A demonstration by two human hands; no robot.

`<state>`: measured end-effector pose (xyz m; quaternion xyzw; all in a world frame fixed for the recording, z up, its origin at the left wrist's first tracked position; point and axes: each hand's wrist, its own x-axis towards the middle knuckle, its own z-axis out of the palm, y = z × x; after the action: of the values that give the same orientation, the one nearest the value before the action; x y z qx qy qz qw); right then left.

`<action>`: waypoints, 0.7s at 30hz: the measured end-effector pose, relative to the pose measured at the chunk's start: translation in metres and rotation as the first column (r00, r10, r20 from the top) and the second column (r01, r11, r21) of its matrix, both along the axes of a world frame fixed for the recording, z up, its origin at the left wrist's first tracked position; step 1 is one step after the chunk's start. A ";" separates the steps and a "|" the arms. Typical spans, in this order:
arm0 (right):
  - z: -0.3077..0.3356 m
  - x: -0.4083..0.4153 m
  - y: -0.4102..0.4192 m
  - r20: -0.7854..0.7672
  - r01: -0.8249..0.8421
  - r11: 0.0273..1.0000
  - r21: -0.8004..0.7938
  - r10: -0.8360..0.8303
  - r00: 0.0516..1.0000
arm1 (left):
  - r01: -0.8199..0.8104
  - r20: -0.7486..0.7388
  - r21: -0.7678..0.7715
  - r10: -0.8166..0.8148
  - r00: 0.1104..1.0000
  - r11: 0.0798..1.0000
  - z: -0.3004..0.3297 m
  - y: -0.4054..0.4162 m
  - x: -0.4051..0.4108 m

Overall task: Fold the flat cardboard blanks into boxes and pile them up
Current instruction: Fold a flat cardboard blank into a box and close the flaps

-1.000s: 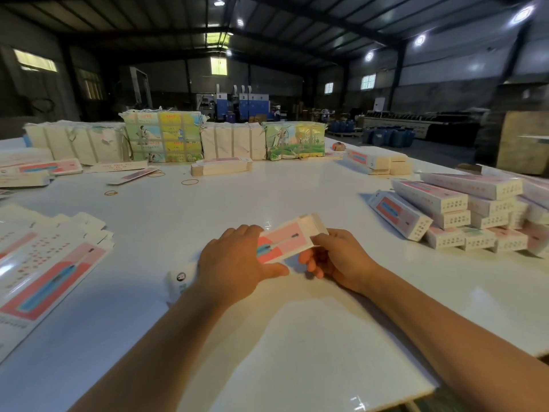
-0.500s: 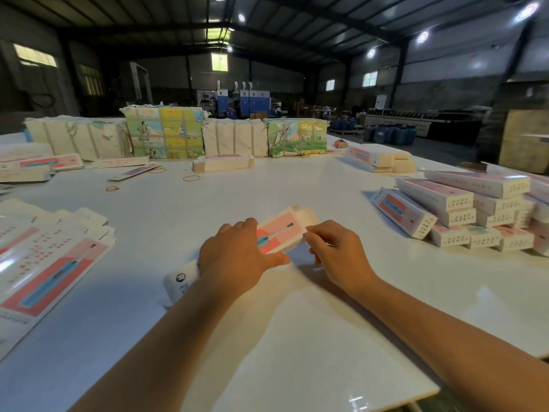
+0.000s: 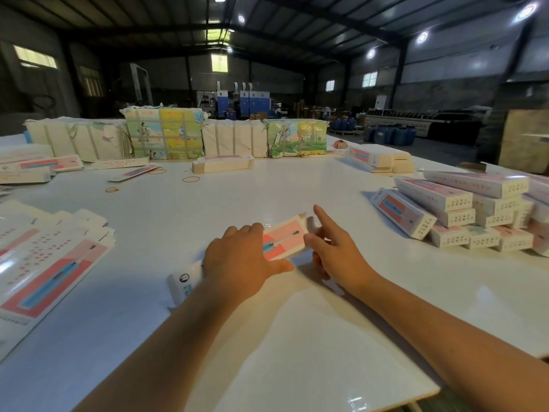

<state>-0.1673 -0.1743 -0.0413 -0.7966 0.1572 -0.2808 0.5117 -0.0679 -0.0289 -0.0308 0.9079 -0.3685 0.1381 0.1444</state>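
Carton [image 3: 283, 239] under assembly lies near the middle of the white tabletop [image 3: 237, 197], its long axis running from near-left to far-right, printed pink face up with a blue-and-white item pictured along it. Its far-right end is open, a pale flap [image 3: 301, 217] standing at that end. Left hand [image 3: 240, 260] covers the carton's middle, fingers curled over the far edge and thumb against the near edge, gripping it; the near-left end [image 3: 184, 282] projects from beneath the wrist. Right hand [image 3: 335, 251] sits at the open end with the index finger extended toward the flap and the thumb touching the carton's near corner; the remaining fingers are curled underneath, and whether they hold anything cannot be determined. Flat blanks [image 3: 47, 263] are fanned at the left edge, partly cut off by the frame. Finished boxes [image 3: 463, 212] are stacked at the right, one leaning against the pile. Wrapped bundles [image 3: 163, 135] line the far edge, with rubber bands [image 3: 191, 179] loose before them. Room is a dim warehouse with ceiling lamps and blue drums [image 3: 389, 135] beyond. Print on the carton is too small to read.
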 end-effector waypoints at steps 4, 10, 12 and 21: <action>-0.002 0.000 0.001 0.130 0.017 0.994 -0.110 -0.002 0.991 | -0.012 -0.011 -0.009 0.012 1.000 1.000 -0.001 -0.001 0.001; -0.002 0.000 -0.001 0.139 -0.052 0.997 -0.057 0.059 0.989 | -0.017 0.026 -0.019 0.018 1.000 1.000 -0.003 -0.004 -0.002; 0.001 -0.001 0.000 0.135 -0.073 0.997 -0.039 0.078 0.988 | -0.024 0.035 -0.028 0.025 0.999 0.999 -0.003 -0.006 -0.003; 0.006 0.001 -0.006 0.085 0.106 0.911 0.398 -0.152 0.985 | -0.045 0.026 -0.135 0.049 0.998 0.990 -0.005 -0.010 -0.007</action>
<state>-0.1664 -0.1799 -0.0358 -0.6484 0.2330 -0.3222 0.6492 -0.0746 -0.0392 -0.0354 0.9023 -0.3391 0.1794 0.1967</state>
